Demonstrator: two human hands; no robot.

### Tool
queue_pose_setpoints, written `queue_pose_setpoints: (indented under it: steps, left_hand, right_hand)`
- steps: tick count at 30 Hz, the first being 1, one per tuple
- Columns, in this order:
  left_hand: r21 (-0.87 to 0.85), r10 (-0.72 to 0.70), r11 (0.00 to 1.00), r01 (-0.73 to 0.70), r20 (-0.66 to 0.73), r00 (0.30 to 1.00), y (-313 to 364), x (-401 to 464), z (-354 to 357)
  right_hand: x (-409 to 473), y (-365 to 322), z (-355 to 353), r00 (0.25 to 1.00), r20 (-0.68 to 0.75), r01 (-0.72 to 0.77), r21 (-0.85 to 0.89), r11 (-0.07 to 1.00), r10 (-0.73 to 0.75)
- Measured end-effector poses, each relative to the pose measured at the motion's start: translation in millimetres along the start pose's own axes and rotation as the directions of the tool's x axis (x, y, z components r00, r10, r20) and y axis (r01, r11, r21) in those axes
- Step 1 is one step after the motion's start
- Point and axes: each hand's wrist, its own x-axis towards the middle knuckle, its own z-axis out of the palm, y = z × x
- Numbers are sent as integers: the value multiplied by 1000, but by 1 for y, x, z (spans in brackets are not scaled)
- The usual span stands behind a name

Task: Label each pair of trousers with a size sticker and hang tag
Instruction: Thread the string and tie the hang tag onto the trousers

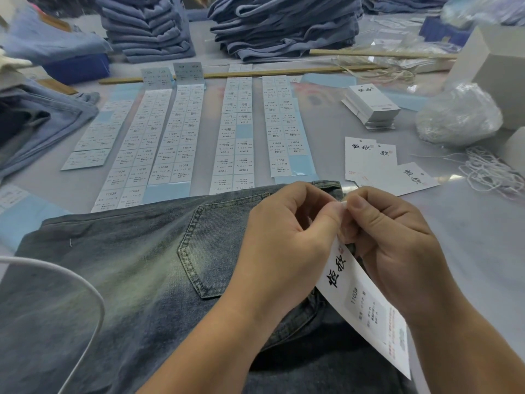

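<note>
Grey table: sticker strips, jeans flat. Left hand and right hand, fingers curled, both pinch hang tag top over waistband.

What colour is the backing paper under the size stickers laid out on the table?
Light blue, where stickers are peeled off the sticker sheets; clearest in the head view.

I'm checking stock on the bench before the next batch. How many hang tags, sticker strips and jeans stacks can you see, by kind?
Hang tag held in both hands: 1
Loose hang tags lying on the table: 3
Bundled hang tag stack: 1
Size sticker strips laid out: 5
Tall folded jeans stacks at the back: 2
Jeans being tagged: 1
Total: 13
</note>
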Motion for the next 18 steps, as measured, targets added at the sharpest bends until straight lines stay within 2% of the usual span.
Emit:
queue_pose_setpoints:
  steps: [6, 13, 15, 18]
  left_hand:
    - [-7, -1, 1000, 1, 13, 1000, 0, -1, 0]
    - [59, 5, 998, -9, 57, 998, -4, 2, -5]
    - [30, -31, 999, 28, 111, 993, -7, 6, -9]
    - [-120, -87, 986, 115, 217, 972, -12, 12, -15]
  right_hand:
    - [1, 0, 1, 1000, 31, -7, 30, 1000, 6]
    - [1, -2, -1, 998, 57, 29, -98, 995, -24]
    - [2, -3, -2, 997, 74, 13, -86, 996, -6]
    - [2, -3, -5, 992, 115, -38, -36, 999, 42]
